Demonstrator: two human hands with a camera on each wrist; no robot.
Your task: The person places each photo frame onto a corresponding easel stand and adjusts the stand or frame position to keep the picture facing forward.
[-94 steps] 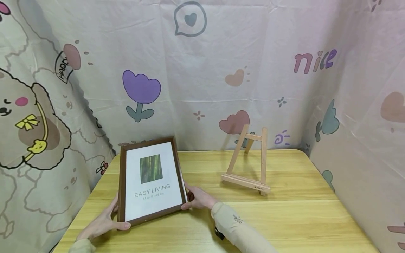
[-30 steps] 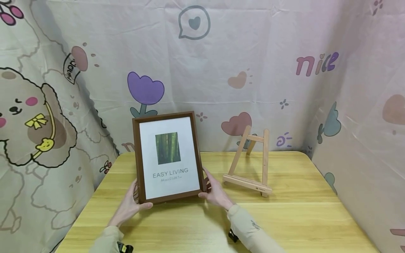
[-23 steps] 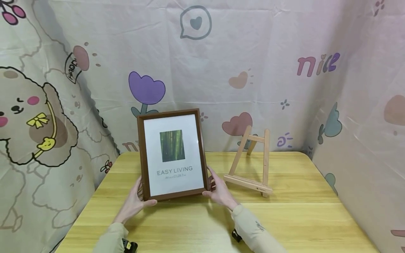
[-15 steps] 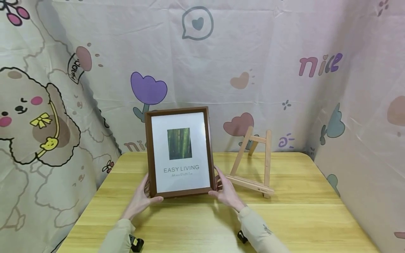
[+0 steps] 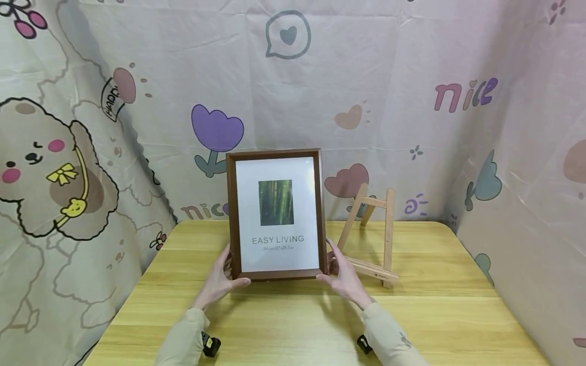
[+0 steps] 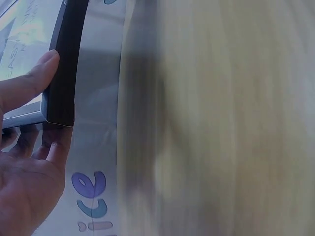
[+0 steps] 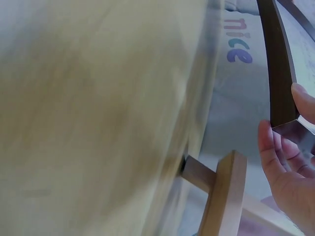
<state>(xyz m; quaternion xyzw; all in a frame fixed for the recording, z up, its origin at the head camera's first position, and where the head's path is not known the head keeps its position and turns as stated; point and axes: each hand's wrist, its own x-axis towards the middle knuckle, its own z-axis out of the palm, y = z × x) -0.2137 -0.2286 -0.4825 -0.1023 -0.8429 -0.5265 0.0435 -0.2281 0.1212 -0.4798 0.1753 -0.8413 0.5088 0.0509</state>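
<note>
A brown picture frame (image 5: 277,275) stands nearly upright in both hands, above the table in the head view. Its white sheet reads EASY LIVING under a small bamboo-forest picture. My left hand (image 5: 222,279) grips the lower left corner, thumb on the front and fingers behind. At the lower right corner my right hand (image 5: 344,277) holds it the same way. The left wrist view shows the left thumb (image 6: 34,78) pressed over the frame's edge. Just right of the frame is a small wooden easel (image 5: 388,229), its left foot partly hidden by the right hand.
The wood-grain table (image 5: 293,325) spreads beneath both forearms. Behind and at the sides hangs a printed cloth curtain (image 5: 293,91) with flowers, hearts and cartoon figures. In the right wrist view the easel's ledge (image 7: 226,191) comes close below the right hand.
Both hands have lifted the picture frame from a leaning pose at the left, carrying it right toward the easel and turning it more upright and level. The easel stays where it stood.
</note>
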